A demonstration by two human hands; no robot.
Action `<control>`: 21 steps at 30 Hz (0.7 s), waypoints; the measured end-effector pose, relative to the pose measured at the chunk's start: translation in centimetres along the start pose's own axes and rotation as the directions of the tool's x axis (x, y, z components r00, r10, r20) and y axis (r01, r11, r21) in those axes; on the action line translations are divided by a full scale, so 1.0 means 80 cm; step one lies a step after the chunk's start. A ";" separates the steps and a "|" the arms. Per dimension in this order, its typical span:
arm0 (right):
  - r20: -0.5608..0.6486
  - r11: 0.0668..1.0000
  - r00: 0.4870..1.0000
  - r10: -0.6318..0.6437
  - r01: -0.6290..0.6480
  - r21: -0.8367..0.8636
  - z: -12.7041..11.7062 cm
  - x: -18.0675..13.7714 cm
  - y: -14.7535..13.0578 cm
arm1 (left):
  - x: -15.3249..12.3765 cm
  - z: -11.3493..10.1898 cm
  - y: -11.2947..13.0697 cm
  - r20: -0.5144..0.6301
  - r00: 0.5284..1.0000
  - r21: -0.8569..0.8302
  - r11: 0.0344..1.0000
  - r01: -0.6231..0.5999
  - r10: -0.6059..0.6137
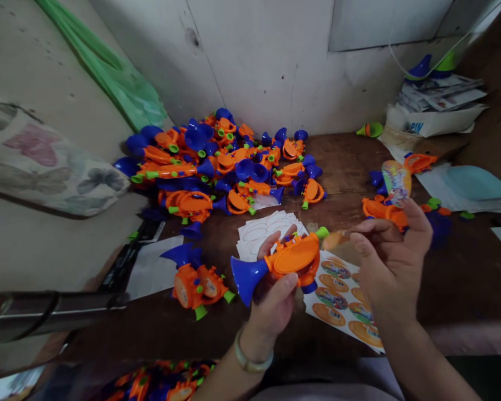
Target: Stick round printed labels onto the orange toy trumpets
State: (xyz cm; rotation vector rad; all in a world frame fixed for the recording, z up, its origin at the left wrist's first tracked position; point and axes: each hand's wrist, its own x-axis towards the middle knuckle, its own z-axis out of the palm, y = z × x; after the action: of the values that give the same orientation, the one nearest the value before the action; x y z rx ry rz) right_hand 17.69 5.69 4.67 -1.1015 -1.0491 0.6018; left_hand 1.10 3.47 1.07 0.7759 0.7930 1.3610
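Observation:
A toy trumpet (294, 259), orange with a blue bell and a green mouthpiece, is gripped in my left hand (275, 309), its flat oval side facing up. Just right of the mouthpiece, my right hand (394, 267) pinches an orange oval sticker (336, 240) between thumb and forefinger. A second sticker (396, 181), printed with a colourful picture, stands up from the fingertips of the same hand. Below the hands lies a sticker sheet (332, 298) with several orange and picture ovals, partly hidden by my right hand. Peeled backing sheets (269, 231) are stacked behind the trumpet.
A large pile of toy trumpets (229, 161) fills the table's back left. Two stickered trumpets (198, 287) lie left of my hands. Behind my right hand are loose trumpet parts (382, 211) and a pale blue dish (478, 182). A metal cylinder (45, 312) juts in from the left.

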 end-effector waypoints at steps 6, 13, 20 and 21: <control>0.186 0.981 0.978 0.099 -0.127 0.149 0.017 -0.029 -0.011 | -0.008 -0.004 -0.015 0.078 0.987 0.100 0.984 -0.147 0.139; 0.212 0.976 0.966 0.148 -0.177 0.125 0.024 -0.033 -0.004 | -0.005 0.000 -0.015 0.053 0.975 0.246 0.944 -0.220 0.214; 0.220 0.965 0.956 0.192 -0.225 0.136 0.027 -0.033 -0.003 | 0.000 0.003 -0.010 0.094 0.953 0.299 0.905 -0.302 0.287; 0.219 0.966 0.957 0.192 -0.223 0.130 0.027 -0.033 -0.003 | 0.000 0.002 -0.011 0.092 0.952 0.309 0.901 -0.306 0.292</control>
State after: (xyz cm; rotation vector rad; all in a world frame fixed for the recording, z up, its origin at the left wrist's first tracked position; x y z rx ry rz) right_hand 14.61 4.36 4.09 -1.0366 -1.0493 0.9668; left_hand 1.71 3.43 0.45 1.2201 0.8993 1.4997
